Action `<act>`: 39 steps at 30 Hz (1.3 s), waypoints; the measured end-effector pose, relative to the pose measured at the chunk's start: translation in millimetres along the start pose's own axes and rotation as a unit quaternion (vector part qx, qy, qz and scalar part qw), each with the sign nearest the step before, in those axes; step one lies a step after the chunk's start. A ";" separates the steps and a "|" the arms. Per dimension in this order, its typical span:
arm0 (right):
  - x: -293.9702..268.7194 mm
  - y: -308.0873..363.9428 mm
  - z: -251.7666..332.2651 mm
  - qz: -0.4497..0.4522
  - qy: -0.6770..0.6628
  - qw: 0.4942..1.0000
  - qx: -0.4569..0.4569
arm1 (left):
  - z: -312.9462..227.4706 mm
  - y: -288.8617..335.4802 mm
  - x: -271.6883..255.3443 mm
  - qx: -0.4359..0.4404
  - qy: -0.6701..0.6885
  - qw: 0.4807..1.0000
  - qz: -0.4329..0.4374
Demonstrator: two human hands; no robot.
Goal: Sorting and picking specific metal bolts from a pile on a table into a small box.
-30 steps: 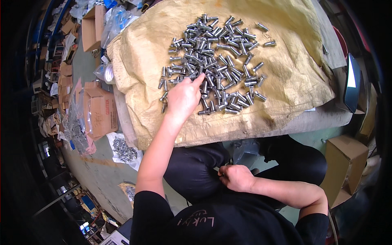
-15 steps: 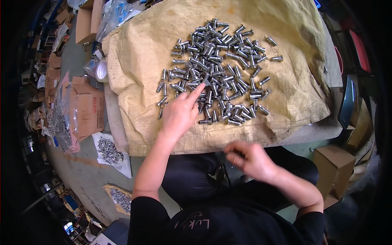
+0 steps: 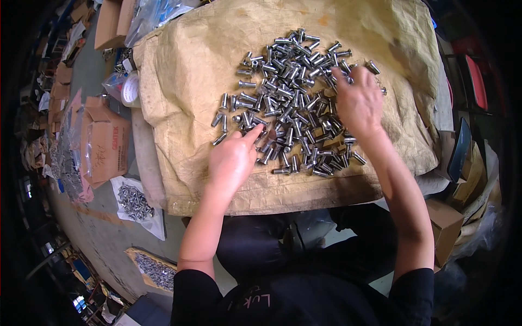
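Observation:
A loose heap of short, shiny metal bolts (image 3: 296, 103), each with a wider head, lies on a tan woven sheet (image 3: 201, 49). At the heap's near left edge, my left hand (image 3: 232, 160) has its index finger stretched out, its tip touching the bolts. My right hand (image 3: 360, 103) reaches over the heap's far right side, thumb and fingers apart and bent down toward the bolts. Its fingertips are slightly blurred, and no bolt shows in its grasp. Part of the heap is hidden under this hand.
On the floor at left stand a cardboard box (image 3: 103, 146) and a white sheet with small metal parts (image 3: 135, 201). Another pile of parts (image 3: 156, 270) lies nearer. A roll of tape (image 3: 130, 90) sits beside the table's left edge. A cardboard box (image 3: 443, 220) stands at right.
My right hand has moved from above my lap up to the far right of the heap. The left hand has drawn back slightly toward the heap's near left edge.

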State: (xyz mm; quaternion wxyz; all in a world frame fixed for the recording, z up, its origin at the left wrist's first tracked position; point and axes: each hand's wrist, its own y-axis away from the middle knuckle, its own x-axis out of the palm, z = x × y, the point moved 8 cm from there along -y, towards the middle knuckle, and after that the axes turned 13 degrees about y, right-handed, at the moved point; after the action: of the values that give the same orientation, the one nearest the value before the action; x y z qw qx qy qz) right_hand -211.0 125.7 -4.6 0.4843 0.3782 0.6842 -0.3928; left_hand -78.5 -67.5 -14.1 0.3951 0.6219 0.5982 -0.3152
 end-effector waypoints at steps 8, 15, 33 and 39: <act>-25.7 -3.1 75.0 -0.046 -0.146 0.983 -0.103 | -22.9 -33.3 -10.1 0.064 0.047 0.995 -0.067; -6.2 -18.4 55.0 0.078 -0.022 0.992 -0.095 | 1.5 -51.9 -16.8 0.032 -0.098 0.993 -0.064; -2.1 -50.4 78.8 0.049 -0.054 0.974 -0.216 | 44.2 -4.1 15.5 -0.162 0.858 0.487 0.027; -7.5 -53.9 91.5 0.055 0.008 0.969 -0.241 | 30.4 1.1 45.7 -0.198 0.925 0.314 0.087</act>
State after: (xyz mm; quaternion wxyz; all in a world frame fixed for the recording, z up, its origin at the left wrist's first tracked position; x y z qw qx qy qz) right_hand -224.2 20.2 -8.5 0.5763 0.2903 0.7410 -0.1858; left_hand -71.1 -71.3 -68.3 -0.2787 0.4605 0.5612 0.6287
